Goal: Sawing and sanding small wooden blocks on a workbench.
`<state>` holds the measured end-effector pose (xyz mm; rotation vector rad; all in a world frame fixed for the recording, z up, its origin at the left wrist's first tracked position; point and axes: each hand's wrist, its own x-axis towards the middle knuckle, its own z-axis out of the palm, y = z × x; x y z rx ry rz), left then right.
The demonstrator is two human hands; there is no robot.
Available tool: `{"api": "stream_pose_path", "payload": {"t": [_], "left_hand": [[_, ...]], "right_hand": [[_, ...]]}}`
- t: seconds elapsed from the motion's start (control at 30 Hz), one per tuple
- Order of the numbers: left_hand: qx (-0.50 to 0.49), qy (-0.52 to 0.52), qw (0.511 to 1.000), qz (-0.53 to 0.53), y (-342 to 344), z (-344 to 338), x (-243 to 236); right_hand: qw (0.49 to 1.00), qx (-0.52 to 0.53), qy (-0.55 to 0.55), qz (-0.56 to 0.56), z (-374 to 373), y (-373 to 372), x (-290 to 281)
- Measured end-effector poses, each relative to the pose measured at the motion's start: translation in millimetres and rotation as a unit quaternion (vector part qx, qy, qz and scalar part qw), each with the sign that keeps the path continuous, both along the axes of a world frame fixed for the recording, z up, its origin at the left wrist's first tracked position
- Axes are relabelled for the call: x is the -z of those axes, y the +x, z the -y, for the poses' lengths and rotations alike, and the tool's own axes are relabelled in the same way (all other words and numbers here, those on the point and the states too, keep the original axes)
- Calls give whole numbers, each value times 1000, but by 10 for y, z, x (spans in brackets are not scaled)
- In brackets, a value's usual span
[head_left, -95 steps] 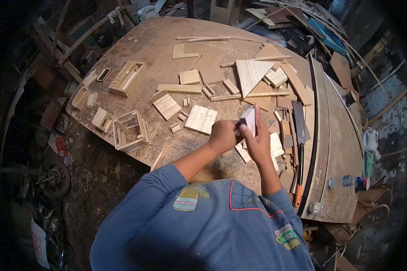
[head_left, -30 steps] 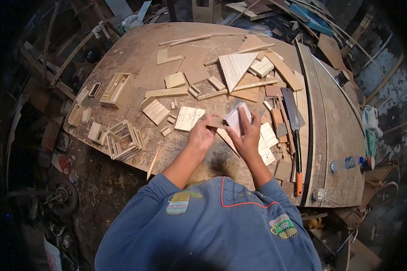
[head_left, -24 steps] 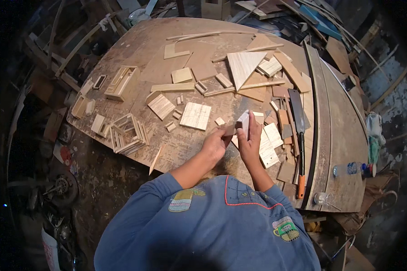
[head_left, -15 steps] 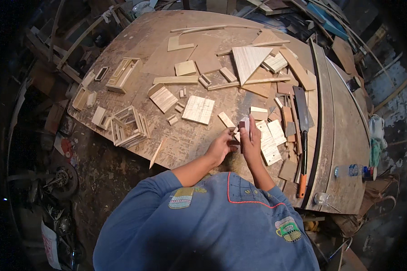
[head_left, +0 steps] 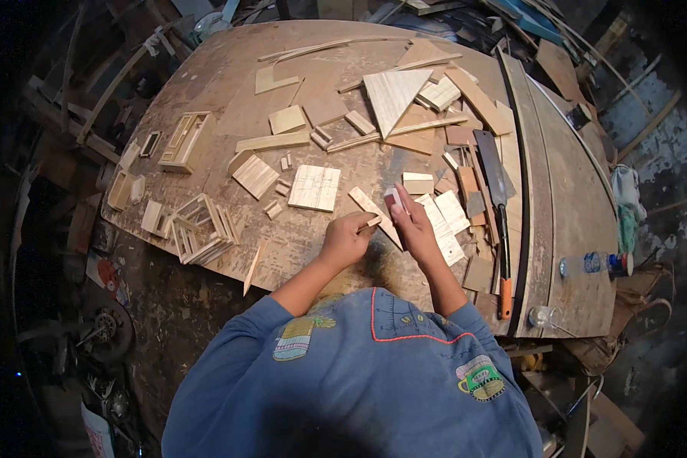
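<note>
My left hand [head_left: 346,240] is closed, with a small wooden piece [head_left: 373,221] pinched between thumb and fingertips. Opposite it, my right hand [head_left: 417,227] grips a reddish-brown sanding block [head_left: 394,202] with a pale face, held on edge. A short gap separates the two hands. Below and between them lies a flat wooden strip [head_left: 366,203] on the worn worktable [head_left: 294,240]. Beyond my left hand rests a square light-wood board [head_left: 314,188]. Right beside my right hand are pale wooden plates [head_left: 452,211].
At left stand a small wooden frame [head_left: 204,229] and a little wooden cabinet [head_left: 185,143]. A handsaw [head_left: 495,175] with an orange handle end lies at right. Wooden offcuts and a triangular board [head_left: 391,99] spread across the back. A plastic bottle [head_left: 592,264] lies at far right.
My hands have moved apart, baring more of the strip between them. The small piece now shows in my left fingers. The whole view has shifted slightly.
</note>
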<state>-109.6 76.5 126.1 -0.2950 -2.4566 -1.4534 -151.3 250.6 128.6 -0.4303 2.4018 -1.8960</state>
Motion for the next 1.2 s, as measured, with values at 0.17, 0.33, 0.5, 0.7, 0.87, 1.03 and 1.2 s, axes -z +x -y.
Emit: {"api": "stream_pose_path", "payload": {"t": [0.17, 0.33, 0.5, 0.7, 0.87, 1.03, 1.2], "left_hand": [[-40, -131, 991, 7, 51, 20, -134], [-48, -200, 974, 95, 43, 46, -10], [-29, -230, 971, 54, 45, 141, 86], [-35, -228, 972, 51, 4, 190, 90], [-46, -205, 972, 105, 27, 193, 7], [-10, 34, 996, 84, 2, 150, 109], [36, 62, 986, 149, -81, 132, -54]], "right_hand": [[980, 17, 156, -121, 187, 245, -343], [985, 21, 142, -98, 278, 238, -99], [990, 25, 110, -80, 307, 125, -119], [980, 15, 136, -144, 380, 69, -83], [962, 25, 176, -206, 422, 131, -140], [983, 10, 183, -29, 116, -239, 265], [989, 74, -129, 15, 17, -257, 368]]}}
